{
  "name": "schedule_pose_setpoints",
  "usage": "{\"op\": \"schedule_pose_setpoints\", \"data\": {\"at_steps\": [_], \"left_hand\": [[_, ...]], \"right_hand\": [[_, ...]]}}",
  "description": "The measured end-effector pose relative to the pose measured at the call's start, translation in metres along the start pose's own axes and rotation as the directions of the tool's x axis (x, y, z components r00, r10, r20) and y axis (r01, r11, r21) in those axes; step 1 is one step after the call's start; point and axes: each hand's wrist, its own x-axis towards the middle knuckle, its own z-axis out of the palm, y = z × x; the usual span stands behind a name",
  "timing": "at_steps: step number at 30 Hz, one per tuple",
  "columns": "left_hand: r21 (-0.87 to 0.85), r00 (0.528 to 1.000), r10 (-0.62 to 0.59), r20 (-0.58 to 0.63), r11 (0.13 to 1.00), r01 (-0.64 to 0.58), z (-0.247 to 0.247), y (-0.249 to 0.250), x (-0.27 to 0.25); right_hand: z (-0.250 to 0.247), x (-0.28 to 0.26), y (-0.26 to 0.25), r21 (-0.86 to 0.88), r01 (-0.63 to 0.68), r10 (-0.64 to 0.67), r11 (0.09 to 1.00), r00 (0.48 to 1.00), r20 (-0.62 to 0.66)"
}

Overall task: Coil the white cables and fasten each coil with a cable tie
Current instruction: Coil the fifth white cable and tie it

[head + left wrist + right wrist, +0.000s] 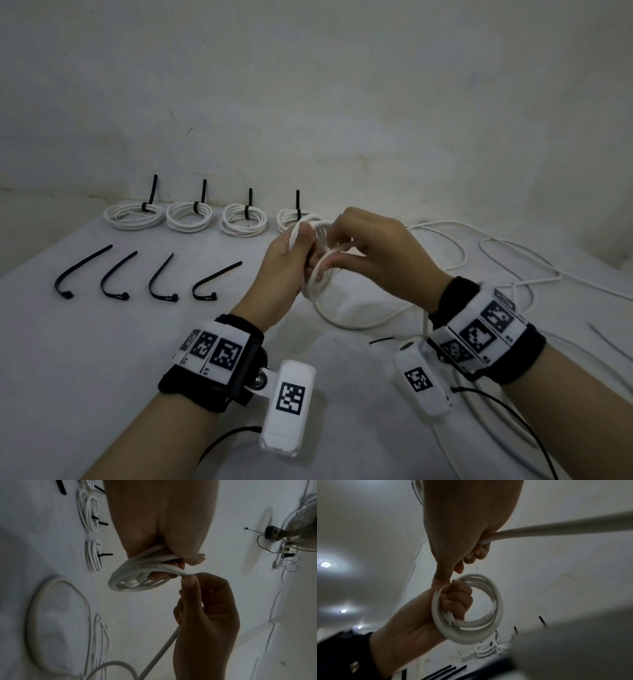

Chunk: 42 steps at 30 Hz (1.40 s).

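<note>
My left hand (291, 251) grips a small coil of white cable (318, 270) above the table, its fingers curled through the loops (467, 626). My right hand (370, 246) pinches the same cable (181, 573) right beside the coil, and the free length (556, 530) runs out of that fist. Several finished coils (135, 215) with black ties lie in a row at the back. Several loose black cable ties (82, 270) lie in front of them.
The table (102, 359) is covered in white cloth. Loose white cable (496, 253) sprawls on the right side and loops under my hands (359, 322). A wall rises directly behind the coils. A fan (295, 531) shows in the left wrist view.
</note>
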Motion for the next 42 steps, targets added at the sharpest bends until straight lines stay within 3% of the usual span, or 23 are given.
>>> {"op": "schedule_pose_setpoints", "data": {"at_steps": [4,11,16,19,23,26,29,32,35,39,42], "left_hand": [[-0.068,0.995,-0.095,0.028,0.993,0.097,0.005,0.003,-0.001],[-0.22,0.969,-0.197,0.152,0.949,0.227,0.01,0.009,-0.002],[-0.364,0.983,-0.156,0.096,0.914,0.18,0.0,0.011,0.0],[-0.425,0.987,-0.158,0.044,0.891,0.161,-0.006,0.01,0.003],[-0.459,0.987,-0.155,0.037,0.875,0.155,-0.003,0.009,0.002],[-0.41,0.986,-0.167,0.031,0.897,0.165,-0.001,0.007,0.002],[-0.203,0.988,-0.148,-0.044,0.97,0.137,-0.001,0.009,0.002],[0.098,0.987,0.022,-0.162,0.995,-0.006,-0.006,0.012,0.001],[0.264,0.973,0.174,-0.15,0.956,-0.131,-0.008,0.014,-0.001],[0.244,0.974,0.189,-0.124,0.957,-0.154,-0.008,0.013,-0.001],[0.079,0.997,0.007,-0.072,0.997,-0.001,-0.005,0.015,-0.001]], "right_hand": [[-0.006,0.005,0.006,0.049,-0.063,0.067,0.997,0.994,-0.09],[-0.001,0.011,0.008,0.119,-0.149,0.156,0.982,0.986,-0.054],[0.005,0.006,0.022,0.198,-0.259,0.276,0.945,0.959,-0.064],[0.007,0.0,0.027,0.198,-0.342,0.337,0.918,0.939,0.063],[0.005,-0.004,0.019,0.362,-0.482,0.398,0.798,0.872,0.285],[0.007,-0.002,0.015,0.431,-0.493,0.441,0.756,0.87,0.222],[0.008,0.0,0.015,0.398,-0.489,0.473,0.776,0.869,0.143],[0.007,0.001,0.018,0.317,-0.495,0.483,0.809,0.867,0.12],[0.007,0.001,0.019,0.279,-0.486,0.478,0.828,0.872,0.104],[0.005,0.004,0.021,0.253,-0.452,0.449,0.855,0.89,0.074],[0.002,0.006,0.025,0.219,-0.428,0.43,0.877,0.902,0.042]]}}
